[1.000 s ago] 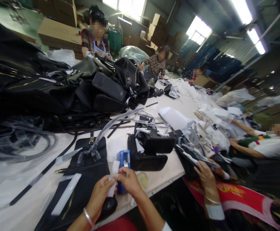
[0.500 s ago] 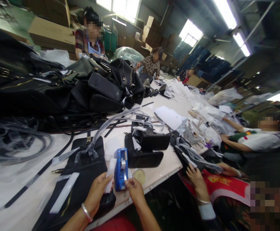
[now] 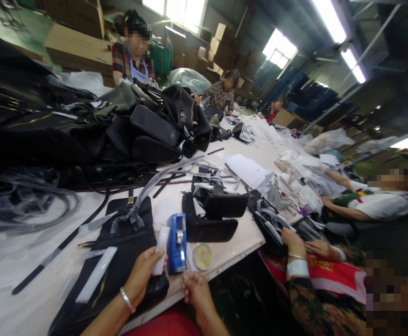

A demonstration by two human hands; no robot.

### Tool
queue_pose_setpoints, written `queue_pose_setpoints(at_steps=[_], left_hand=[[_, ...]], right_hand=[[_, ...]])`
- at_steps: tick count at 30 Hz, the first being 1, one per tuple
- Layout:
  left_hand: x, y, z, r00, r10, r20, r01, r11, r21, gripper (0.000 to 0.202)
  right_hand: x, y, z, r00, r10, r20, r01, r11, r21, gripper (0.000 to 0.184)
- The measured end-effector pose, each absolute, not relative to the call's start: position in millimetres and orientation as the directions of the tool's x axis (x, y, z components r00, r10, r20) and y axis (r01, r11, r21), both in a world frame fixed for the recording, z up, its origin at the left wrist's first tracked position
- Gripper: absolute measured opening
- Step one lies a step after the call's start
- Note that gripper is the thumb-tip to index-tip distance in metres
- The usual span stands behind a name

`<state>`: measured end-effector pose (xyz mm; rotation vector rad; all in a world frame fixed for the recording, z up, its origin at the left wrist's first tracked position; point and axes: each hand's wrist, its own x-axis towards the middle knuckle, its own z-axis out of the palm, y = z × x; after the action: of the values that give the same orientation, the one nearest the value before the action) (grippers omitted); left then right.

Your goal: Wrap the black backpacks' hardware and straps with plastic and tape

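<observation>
My left hand [image 3: 147, 268] is closed on a white strip [image 3: 161, 249], thumb on top, just left of a blue tape dispenser [image 3: 178, 247]. My right hand [image 3: 196, 288] is in a pinch below the dispenser's front end, near the table edge. Whatever its fingertips hold is too small to make out. Beneath my left hand lies a black bag [image 3: 122, 247] with a gold zipper, and a second white strip [image 3: 97, 274] rests on it. A round tin [image 3: 203, 256] of pale yellowish stuff sits right of the dispenser.
Black bags [image 3: 221, 214] stand behind the dispenser, and a large heap of black bags [image 3: 155, 123] rises at the back left. Plastic-wrapped straps [image 3: 36, 200] lie at left. A co-worker's hands [image 3: 297, 242] handle a bag at right. White paper [image 3: 249, 172] lies further back.
My right hand has drawn down and away from the dispenser's front end, uncovering the tin. My left hand keeps the white strip. The co-worker's hand at right has moved lower.
</observation>
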<state>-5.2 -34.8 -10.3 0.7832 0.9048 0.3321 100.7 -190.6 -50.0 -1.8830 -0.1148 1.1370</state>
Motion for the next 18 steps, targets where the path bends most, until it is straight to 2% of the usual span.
queue_pose_setpoints(at_steps=[5,7,9,11,14,18], left_hand=[[-4.0,-32.7,-8.9,0.625,0.530,-0.572,0.059,0.699,0.712,0.033],[-4.2,-32.4,-8.3,0.629,0.529,-0.569,0.058,0.698,0.714,0.032],[-4.6,-32.3,-7.9,0.634,0.534,-0.559,0.058,0.689,0.723,0.032],[-4.3,-32.4,-8.1,0.641,0.540,-0.545,0.057,0.674,0.736,0.033],[-1.8,-32.6,-9.7,0.650,0.559,-0.514,0.062,0.636,0.769,0.035],[2.5,-31.4,-11.5,0.680,0.546,-0.490,0.114,0.582,0.805,0.036]], right_hand=[[116.3,-190.5,-56.8,0.599,0.518,-0.610,-0.255,-0.599,-0.759,0.025],[122.0,-197.5,-52.3,0.659,0.561,-0.501,-0.064,-0.623,-0.780,0.018],[125.5,-204.5,-43.2,0.688,0.620,-0.377,0.186,-0.653,-0.734,0.015],[127.5,-204.7,-28.4,0.670,0.680,-0.297,0.345,-0.639,-0.687,0.019],[128.8,-183.4,1.0,0.599,0.762,-0.246,0.337,-0.519,-0.786,0.021],[133.4,-133.9,31.0,0.395,0.897,-0.200,0.297,-0.330,-0.896,0.014]])
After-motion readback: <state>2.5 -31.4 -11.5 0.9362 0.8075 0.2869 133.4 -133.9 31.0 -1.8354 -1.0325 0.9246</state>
